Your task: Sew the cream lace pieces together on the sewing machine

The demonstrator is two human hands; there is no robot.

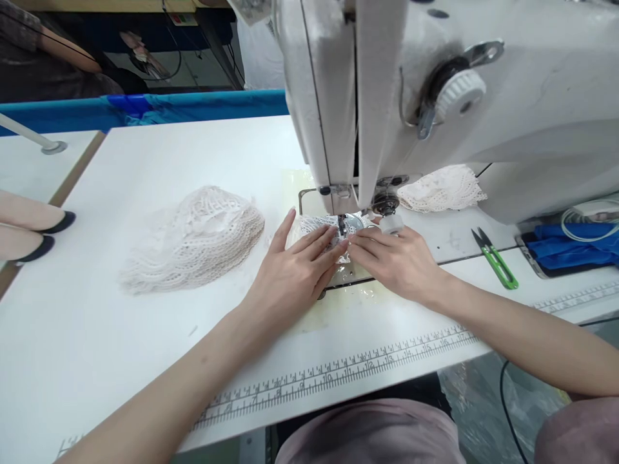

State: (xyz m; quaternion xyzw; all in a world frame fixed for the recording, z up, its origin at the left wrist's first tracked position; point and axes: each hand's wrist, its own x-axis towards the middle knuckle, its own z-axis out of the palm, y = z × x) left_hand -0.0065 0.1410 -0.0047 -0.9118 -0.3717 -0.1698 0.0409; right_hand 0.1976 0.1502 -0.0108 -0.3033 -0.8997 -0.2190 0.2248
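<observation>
A small piece of white lace [309, 223] lies on the machine bed under the presser foot [342, 224] of a white sewing machine [527, 84]. My left hand [296, 270] rests flat on this lace, fingers spread and thumb out to the side, just left of the foot. Close on the foot's other side, my right hand [399, 261] has its fingers drawn together at the lace's near right edge. Its fingertips are partly hidden by the machine's parts. A heap of white and beige lace pieces [207, 238] sits on the table to the left.
Another lace piece [442, 188] lies behind the needle area. Green thread snips [496, 259] are at the right, beside a phone [532, 258] under blue cloth [570, 245]. A printed ruler [329, 380] follows the table's front edge. Another person's arm [68, 50] shows beyond the table.
</observation>
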